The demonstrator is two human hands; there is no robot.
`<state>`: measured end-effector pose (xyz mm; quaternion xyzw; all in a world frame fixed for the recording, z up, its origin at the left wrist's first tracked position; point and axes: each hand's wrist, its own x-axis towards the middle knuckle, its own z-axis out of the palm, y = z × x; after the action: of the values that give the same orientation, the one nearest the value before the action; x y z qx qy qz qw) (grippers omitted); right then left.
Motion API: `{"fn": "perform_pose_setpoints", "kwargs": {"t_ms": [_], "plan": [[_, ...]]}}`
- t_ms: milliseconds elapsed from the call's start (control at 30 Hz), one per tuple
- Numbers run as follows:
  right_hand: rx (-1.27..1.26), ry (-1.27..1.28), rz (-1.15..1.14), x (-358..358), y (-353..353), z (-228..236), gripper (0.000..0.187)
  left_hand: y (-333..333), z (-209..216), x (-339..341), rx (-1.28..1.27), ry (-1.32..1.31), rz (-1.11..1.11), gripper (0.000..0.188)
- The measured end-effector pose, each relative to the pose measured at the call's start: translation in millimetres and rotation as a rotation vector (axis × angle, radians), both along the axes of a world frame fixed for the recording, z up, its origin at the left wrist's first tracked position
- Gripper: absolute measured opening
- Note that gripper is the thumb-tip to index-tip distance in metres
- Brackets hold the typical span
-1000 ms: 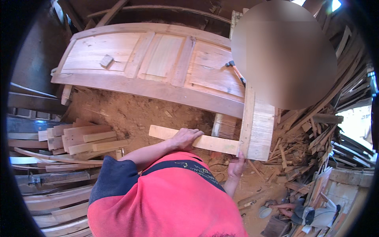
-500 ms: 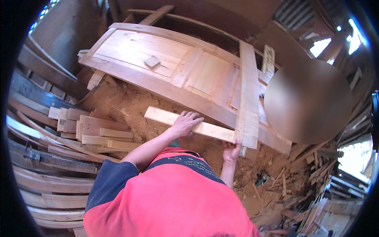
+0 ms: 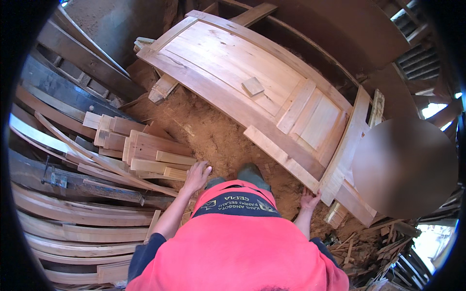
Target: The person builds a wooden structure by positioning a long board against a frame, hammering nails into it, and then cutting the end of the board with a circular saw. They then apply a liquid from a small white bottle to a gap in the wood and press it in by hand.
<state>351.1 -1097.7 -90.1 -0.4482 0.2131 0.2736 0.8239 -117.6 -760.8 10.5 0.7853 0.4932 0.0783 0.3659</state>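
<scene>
Holding nothing, the left hand [image 3: 195,177] hangs just beside the stack [image 3: 145,149] of boards, fingers loosely together, thumb apart. The right hand [image 3: 307,200] is at the corner where strip [image 3: 281,156] and crosspiece [image 3: 342,154] meet; whether its fingers clamp there cannot be told. The strip runs along the near edge of the door [image 3: 257,109], its far end at the crosspiece, which lies over the door's right part. No fastening shows, so that joint is judged the open item. The door itself appears assembled, panels [image 3: 213,53] seated; a block [image 3: 253,87] lies on one.
</scene>
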Motion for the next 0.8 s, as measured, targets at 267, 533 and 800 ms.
{"fn": "perform_pose_setpoints", "kwargs": {"t_ms": [267,533,800], "plan": [[-1.629,-0.275,1.164,18.9,92.2,123.6,0.074,50.7,-37.3,-27.1,-0.363,-0.129,0.208,0.050],[-1.223,-1.133,0.755,63.3,367.7,129.9,0.027,214.9,-6.0,-26.5,-0.433,0.100,0.059,0.055],[-1.133,-1.317,1.010,39.1,557.9,98.2,0.032,352.5,27.9,-37.6,-0.184,-0.176,0.562,0.044]]}}
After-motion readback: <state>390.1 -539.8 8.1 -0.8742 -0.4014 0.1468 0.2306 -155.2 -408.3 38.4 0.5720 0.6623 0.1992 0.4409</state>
